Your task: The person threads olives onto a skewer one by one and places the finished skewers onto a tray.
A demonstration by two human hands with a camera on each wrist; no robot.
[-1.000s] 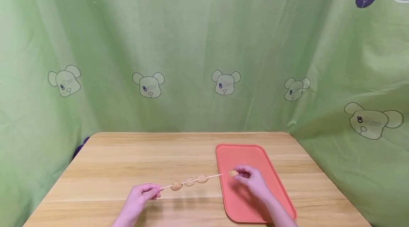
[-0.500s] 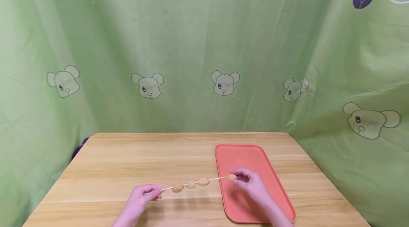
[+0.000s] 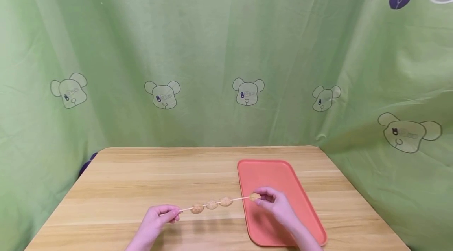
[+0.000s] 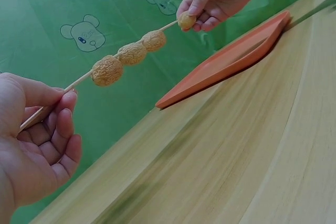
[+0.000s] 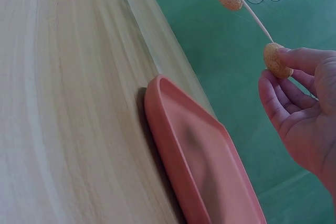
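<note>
My left hand (image 3: 155,218) pinches a thin wooden skewer (image 3: 238,198) near its left end, between thumb and fingers. Three golden-brown, wrinkled fried balls (image 4: 107,70) are threaded along the skewer's middle. Between thumb and fingertips, my right hand (image 3: 277,204) grips a smaller fried ball (image 5: 276,60) of the same wrinkled look. The skewer's tip meets this ball on its left side, and a bare stretch of stick separates it from the other three. Both hands are above the table, with the right one over the red tray (image 3: 274,174).
The red tray, low-rimmed, lies on the right half of the wooden table (image 3: 159,168). A green curtain (image 3: 205,46) with bear prints hangs behind the table and along its sides. Shadows of the hands and skewer fall on the wood.
My right hand has moved left and slightly down, bringing its ball from a gap beyond the skewer's tip onto the tip. The left hand has stayed nearly still.
</note>
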